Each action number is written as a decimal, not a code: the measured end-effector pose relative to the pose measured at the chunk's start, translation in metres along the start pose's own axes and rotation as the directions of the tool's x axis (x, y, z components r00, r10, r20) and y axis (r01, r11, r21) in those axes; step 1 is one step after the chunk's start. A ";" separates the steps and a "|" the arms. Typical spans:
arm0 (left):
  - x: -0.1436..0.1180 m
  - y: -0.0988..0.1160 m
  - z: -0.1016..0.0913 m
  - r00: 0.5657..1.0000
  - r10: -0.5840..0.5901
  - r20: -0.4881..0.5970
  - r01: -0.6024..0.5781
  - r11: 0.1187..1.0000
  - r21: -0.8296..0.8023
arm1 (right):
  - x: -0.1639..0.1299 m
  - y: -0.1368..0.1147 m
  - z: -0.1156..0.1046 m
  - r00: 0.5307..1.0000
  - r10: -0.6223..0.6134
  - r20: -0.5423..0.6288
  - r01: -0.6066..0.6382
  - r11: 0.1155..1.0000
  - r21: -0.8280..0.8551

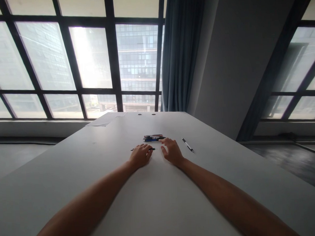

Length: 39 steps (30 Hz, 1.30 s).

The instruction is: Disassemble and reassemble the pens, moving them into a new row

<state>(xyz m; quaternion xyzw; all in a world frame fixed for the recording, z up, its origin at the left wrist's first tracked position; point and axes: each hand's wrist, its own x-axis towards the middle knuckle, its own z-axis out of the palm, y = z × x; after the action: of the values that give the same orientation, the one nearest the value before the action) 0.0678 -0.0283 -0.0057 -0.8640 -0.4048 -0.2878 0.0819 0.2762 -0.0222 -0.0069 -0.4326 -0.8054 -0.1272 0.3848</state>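
Left grip (pixel 141 155) lies curled over a black pen (pixel 151 149) on the worktop (pixel 161 201); whether it pinches cannot be told. Right grip (pixel 171 150) rests spread beside a bundle of pens (pixel 153 137). Pens judge light, stiff, smooth, prone to roll: take mid-barrel. Another pen (pixel 187 145) lies apart, rightward.

A single head-worn view looks forward along the counter (pixel 103 190) toward the windows (pixel 92 61), hands far ahead.
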 end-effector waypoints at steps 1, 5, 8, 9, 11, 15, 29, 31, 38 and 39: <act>0.000 0.000 0.001 1.000 -0.003 0.001 0.003 1.000 0.000 | 0.001 0.005 0.000 0.996 0.081 -0.039 -0.082 0.997 -0.010; 0.001 -0.001 0.002 1.000 -0.003 0.010 0.003 1.000 0.002 | 0.003 0.032 -0.001 0.939 0.320 -0.127 -0.328 0.943 -0.053; 0.001 -0.001 0.002 1.000 -0.003 0.015 0.002 1.000 0.007 | 0.002 0.045 -0.001 0.920 0.383 -0.085 -0.391 0.915 -0.100; 0.001 -0.001 0.002 1.000 -0.003 0.015 0.003 1.000 0.006 | 0.001 0.047 0.000 0.919 0.389 -0.064 -0.394 0.911 -0.123; 0.001 0.000 0.002 1.000 -0.004 0.014 0.004 1.000 0.003 | -0.001 0.047 0.003 0.923 0.384 -0.023 -0.382 0.907 -0.175; 0.001 0.001 0.001 1.000 -0.006 0.015 0.006 1.000 0.002 | -0.003 0.047 0.008 0.921 0.383 0.076 -0.350 0.897 -0.271; 0.001 0.000 0.002 0.999 -0.019 0.028 0.019 1.000 0.002 | -0.002 0.047 0.011 0.923 0.327 0.204 -0.291 0.938 -0.186; 0.001 -0.001 0.002 1.000 -0.017 0.023 0.017 1.000 -0.005 | -0.002 0.044 0.008 0.933 0.296 0.203 -0.269 0.951 -0.151; 0.001 -0.001 0.002 0.999 -0.028 0.033 0.029 0.999 -0.043 | -0.002 0.010 0.008 0.989 0.089 0.116 -0.099 0.991 0.089; 0.001 -0.001 0.002 0.999 -0.026 0.035 0.028 0.998 -0.052 | -0.002 0.004 0.008 0.993 0.055 0.107 -0.067 0.992 0.107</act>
<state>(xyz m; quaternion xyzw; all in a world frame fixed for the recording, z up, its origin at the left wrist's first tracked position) 0.0690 -0.0261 -0.0069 -0.8653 -0.4100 -0.2844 0.0482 0.2764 -0.0166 -0.0141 -0.4412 -0.8165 -0.0480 0.3694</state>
